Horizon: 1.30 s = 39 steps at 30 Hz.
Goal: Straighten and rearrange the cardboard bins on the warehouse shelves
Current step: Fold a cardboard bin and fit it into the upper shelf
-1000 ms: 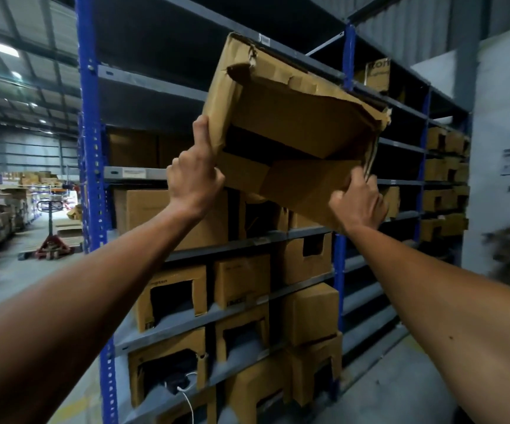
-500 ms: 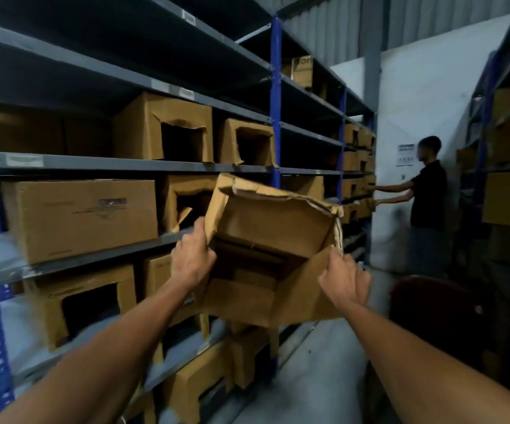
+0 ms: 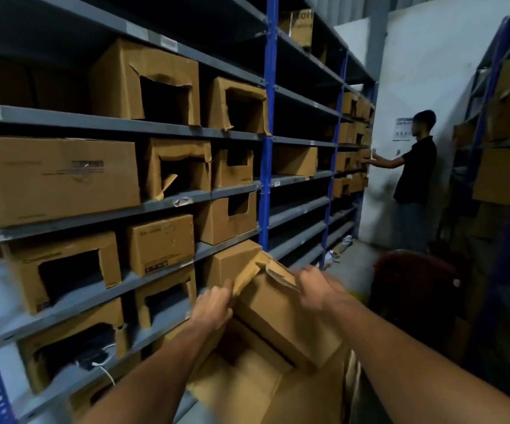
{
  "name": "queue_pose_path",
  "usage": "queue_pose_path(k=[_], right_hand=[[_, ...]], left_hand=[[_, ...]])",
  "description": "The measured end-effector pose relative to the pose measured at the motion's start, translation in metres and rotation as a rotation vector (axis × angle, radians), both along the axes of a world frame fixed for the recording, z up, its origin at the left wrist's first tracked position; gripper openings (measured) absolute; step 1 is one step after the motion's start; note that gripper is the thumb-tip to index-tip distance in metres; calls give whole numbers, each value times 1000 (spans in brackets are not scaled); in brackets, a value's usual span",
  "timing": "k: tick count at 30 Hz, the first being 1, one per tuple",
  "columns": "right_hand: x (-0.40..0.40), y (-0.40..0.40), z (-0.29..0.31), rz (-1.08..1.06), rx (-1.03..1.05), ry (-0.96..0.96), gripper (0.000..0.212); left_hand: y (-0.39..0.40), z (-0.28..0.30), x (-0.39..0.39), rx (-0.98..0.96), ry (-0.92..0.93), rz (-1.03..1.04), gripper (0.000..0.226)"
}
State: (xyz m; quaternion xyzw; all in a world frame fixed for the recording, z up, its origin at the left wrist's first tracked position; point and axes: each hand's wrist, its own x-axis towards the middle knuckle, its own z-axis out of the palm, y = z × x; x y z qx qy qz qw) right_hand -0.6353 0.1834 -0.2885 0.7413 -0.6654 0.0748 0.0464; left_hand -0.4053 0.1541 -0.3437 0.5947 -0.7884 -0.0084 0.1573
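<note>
Both hands work at one torn cardboard bin [image 3: 281, 325], held low in front of the shelving [image 3: 186, 133] with its open mouth turned up toward the camera: the left hand [image 3: 214, 307] has its fingers curled round the bin's ragged left wall near the top edge, while the right hand [image 3: 317, 289] lies over the bin's upper right corner, motion-blurred, so I cannot tell whether its fingers grip the cardboard or only press on it. That grey and blue shelving fills the left side and runs back to a white wall. On it sit many cardboard bins with rough openings cut in their fronts, among them a wide uncut box [image 3: 55, 179] on the middle level at left, a tall bin with a torn window [image 3: 146, 84] one level up, and a smaller sealed box [image 3: 162, 243] lower down, just beside a bin with a square cut-out [image 3: 64, 270]. A second rack with boxes [image 3: 501, 175] stands along the right edge. At the far end another person in a dark shirt [image 3: 415, 175] reaches toward the shelf. A white cord [image 3: 107, 373] hangs from a bin near the bottom left.
</note>
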Motion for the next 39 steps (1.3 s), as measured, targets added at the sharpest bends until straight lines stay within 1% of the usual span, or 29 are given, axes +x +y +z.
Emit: queue_pose_path(k=[2,5,8,11,12,15,16,19,23,25,26,29,31,35,37,39], right_hand=[[12,-4,1,92,-14,6,39],[33,-12,-2,178,-30,19,43],[51,-18,-10,215,-8,142,53],[65,-21,-18,182,15,178,62],[68,-23,-20,165,17,170,59],[75,-25,-18,98,40,94,36],[76,-25,-17,76,44,56,33],[79,-24,-17,39,47,-17,32],[87,-22,-23,38,-7,-2,28],[90,-22,-27,17,-24,-21,26],[90,-24,-29,-4,-27,-49,26],[89,-30,-30,-93,-35,-174,24],[87,-35,-27,-156,-54,-231,21],[82,-44,-11,-262,-130,-366,13],[79,-46,-1,-296,-171,-426,12],[73,-46,9,-321,-212,-464,13]], left_hand=[[-1,2,-5,-4,-100,-73,57],[-3,11,-11,-28,-234,-154,52],[-4,23,-12,-134,-387,-182,53],[-3,31,-13,-245,-434,-167,51],[-4,31,-13,-262,-433,-165,49],[-6,33,-13,-295,-397,-176,40],[-8,33,-13,-307,-390,-184,38],[-13,32,-14,-346,-382,-215,35],[-21,36,-13,-376,-429,-184,32],[-27,39,-13,-358,-446,-152,35],[-28,41,-12,-351,-421,-147,38],[-27,47,-7,-300,-292,-173,54],[-22,50,-2,-251,-224,-173,59],[-16,45,14,-205,-225,-43,62],[-13,43,27,-189,-230,68,64],[-8,42,44,-212,-213,200,71]])
